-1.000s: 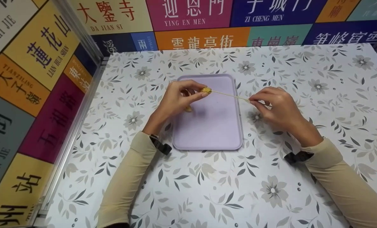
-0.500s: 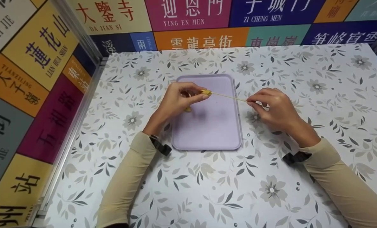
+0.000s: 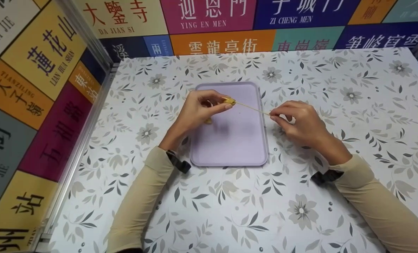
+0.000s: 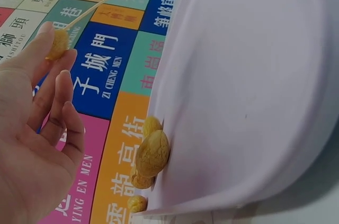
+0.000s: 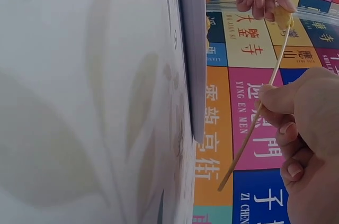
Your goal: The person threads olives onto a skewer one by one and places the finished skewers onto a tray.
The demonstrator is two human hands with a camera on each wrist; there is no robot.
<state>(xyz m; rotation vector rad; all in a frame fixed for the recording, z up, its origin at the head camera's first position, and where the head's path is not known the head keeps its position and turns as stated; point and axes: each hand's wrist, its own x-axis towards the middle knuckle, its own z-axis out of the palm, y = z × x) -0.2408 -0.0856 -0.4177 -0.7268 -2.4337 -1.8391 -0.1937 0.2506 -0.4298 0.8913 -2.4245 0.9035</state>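
Observation:
Above the lilac tray [image 3: 230,147], my left hand [image 3: 194,109] pinches a small yellow-brown lump [image 3: 229,101] between thumb and fingertips. A thin wooden stick [image 3: 252,108] runs from that lump to my right hand [image 3: 302,123], which pinches it between thumb and finger to the right of the tray. In the right wrist view the stick [image 5: 243,150] meets the lump [image 5: 283,17], and its other end sticks out past my right fingers. The left wrist view shows several similar lumps [image 4: 152,153] at one side of the tray [image 4: 249,75].
A white table top with a grey leaf and flower print [image 3: 209,203] lies under the tray. Coloured panels with writing [image 3: 212,17] stand along the back and the left side.
My right hand has moved slightly left and down along the stick side, closer to my left hand. My left hand has stayed almost where it was, still pinching the lump.

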